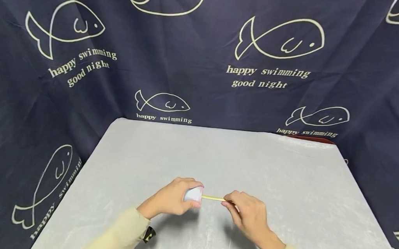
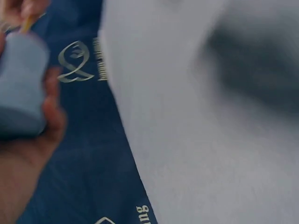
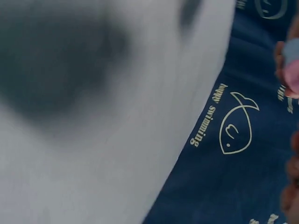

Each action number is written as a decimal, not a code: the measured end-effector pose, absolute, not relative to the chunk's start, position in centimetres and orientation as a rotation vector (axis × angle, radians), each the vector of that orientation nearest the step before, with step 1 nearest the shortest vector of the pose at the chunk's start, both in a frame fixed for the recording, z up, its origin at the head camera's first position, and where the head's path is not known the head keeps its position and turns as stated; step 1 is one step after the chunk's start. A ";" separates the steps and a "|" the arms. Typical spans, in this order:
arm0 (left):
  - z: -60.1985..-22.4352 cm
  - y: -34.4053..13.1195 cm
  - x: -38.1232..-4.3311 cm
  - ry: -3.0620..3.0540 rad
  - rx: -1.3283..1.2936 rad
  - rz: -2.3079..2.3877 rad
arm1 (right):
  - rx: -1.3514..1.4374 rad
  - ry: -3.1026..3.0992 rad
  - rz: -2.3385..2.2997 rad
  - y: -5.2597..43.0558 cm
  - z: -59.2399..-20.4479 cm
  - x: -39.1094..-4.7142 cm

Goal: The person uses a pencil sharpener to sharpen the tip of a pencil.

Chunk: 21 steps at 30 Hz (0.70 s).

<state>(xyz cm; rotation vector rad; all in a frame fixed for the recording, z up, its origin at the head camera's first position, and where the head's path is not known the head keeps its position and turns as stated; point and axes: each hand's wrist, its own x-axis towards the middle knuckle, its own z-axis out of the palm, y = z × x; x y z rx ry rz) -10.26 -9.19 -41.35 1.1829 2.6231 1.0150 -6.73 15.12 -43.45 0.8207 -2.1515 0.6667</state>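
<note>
My left hand grips a pencil sharpener, light blue with a pink end, above the table. A thin yellow pencil runs level from the pink end to my right hand, whose thumb and fingers pinch it. Whichever part of the pencil lies inside the sharpener is hidden. In the left wrist view the sharpener's blue body fills the palm, fingers curled round it. The right wrist view catches the pink end at its edge, with only part of the right hand showing.
Beneath both hands lies a table with a pale grey-white cover. A dark blue curtain with fish drawings and lettering hangs behind and along the sides. A red edge shows at the table's back right.
</note>
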 end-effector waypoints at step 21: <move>-44.4 -8.4 -9.6 3.161 1.970 0.657 | 0.650 -2.689 0.877 16.5 -41.5 -6.1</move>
